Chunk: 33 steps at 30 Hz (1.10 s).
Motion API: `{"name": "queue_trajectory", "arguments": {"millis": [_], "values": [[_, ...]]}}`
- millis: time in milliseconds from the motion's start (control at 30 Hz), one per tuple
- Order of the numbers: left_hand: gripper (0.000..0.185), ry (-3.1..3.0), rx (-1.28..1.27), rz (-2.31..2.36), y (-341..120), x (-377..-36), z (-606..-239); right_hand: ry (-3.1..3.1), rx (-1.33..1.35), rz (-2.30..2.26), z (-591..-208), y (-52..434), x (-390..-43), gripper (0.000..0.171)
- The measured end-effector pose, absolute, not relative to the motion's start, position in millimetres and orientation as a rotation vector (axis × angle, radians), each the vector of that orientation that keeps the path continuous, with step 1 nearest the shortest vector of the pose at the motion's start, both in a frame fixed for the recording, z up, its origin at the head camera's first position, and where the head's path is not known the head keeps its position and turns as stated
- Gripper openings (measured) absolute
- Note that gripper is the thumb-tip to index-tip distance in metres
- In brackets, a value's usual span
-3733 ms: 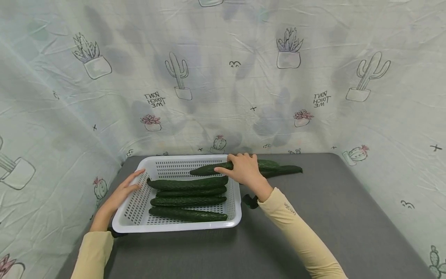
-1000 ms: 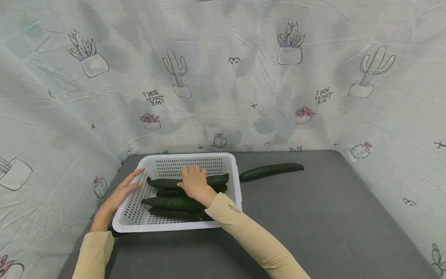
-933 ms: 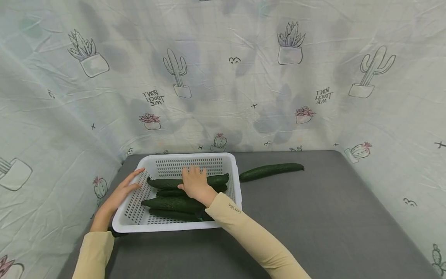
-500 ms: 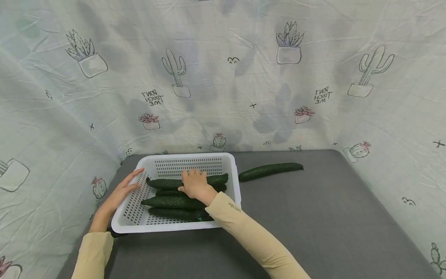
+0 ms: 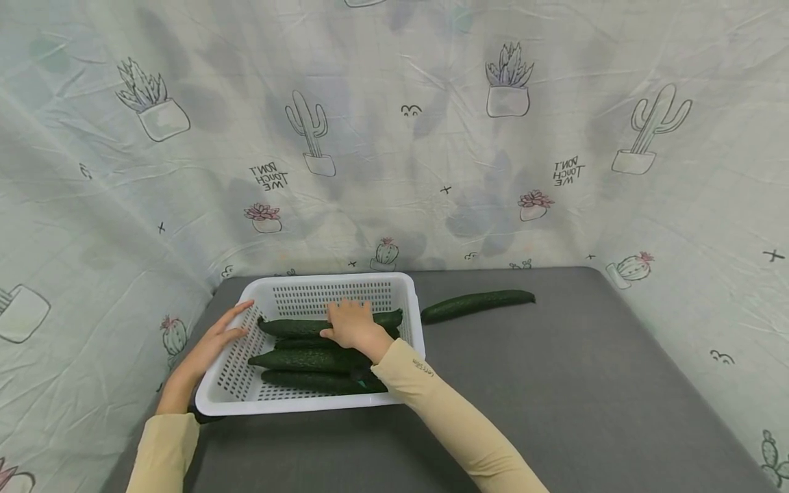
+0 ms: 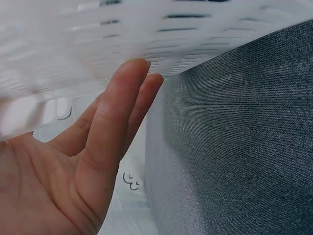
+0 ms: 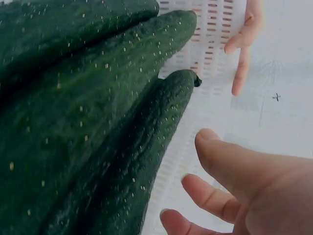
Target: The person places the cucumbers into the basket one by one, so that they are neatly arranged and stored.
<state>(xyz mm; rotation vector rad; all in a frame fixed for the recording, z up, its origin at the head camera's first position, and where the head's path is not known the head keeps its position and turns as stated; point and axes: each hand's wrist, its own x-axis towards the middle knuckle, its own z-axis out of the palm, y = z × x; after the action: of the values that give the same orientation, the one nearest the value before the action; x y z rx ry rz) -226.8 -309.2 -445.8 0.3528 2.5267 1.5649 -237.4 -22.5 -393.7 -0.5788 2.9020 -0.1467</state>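
A left hand (image 5: 212,340), fingers straight, rests flat against the left wall of a white perforated basket (image 5: 290,405) on a grey table (image 5: 555,383); the right hand (image 5: 353,326), fingers relaxed, lies atop the cucumbers (image 5: 296,359) stacked inside, gripping none; a lone cucumber (image 5: 476,305) lies on the table just right of the basket.

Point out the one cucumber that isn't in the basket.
The lone cucumber lying on the grey table, right of the white basket; the others lie inside it.
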Motion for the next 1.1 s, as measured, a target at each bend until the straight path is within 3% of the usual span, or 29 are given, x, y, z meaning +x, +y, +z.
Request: {"name": "queue_trajectory", "arguments": {"millis": [1100], "values": [[0.057,2.538,0.378,1.555,-311.3,-226.6,-447.2,3.017,-0.641,-0.428,-358.9,63.1,-238.4,0.033]]}}
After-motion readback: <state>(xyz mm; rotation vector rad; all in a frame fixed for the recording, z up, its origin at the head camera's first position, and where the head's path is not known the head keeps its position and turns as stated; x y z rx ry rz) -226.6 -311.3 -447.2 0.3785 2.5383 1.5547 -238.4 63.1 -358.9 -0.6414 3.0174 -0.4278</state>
